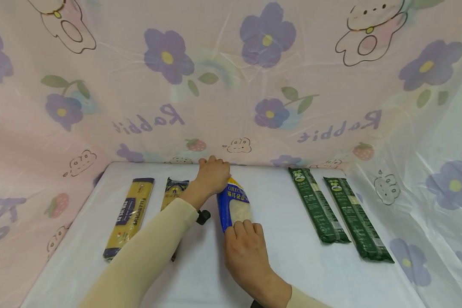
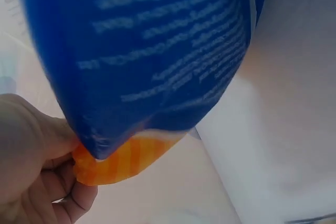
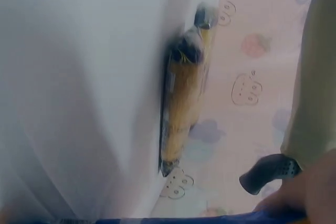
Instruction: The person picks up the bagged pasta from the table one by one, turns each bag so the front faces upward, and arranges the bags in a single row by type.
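Note:
Both hands hold a blue and yellow bag of pasta (image 1: pixel 235 201) with a see-through window, raised at the middle of the white table. My left hand (image 1: pixel 214 173) pinches its far end; in the left wrist view the thumb and fingers of the left hand (image 2: pixel 47 166) grip the orange-striped corner of the bag (image 2: pixel 157 66). The right hand (image 1: pixel 248 256) grips the near end with curled fingers. In the right wrist view only a blue strip of the bag shows along the bottom edge.
Left on the white table (image 1: pixel 288 273) lie a spaghetti pack (image 1: pixel 128 218) and a second yellow pasta pack (image 1: pixel 173 192), partly hidden by the left arm. Two green packs (image 1: pixel 319 205) (image 1: pixel 358 218) lie at the right. A patterned curtain (image 1: pixel 215 94) stands behind and at the sides.

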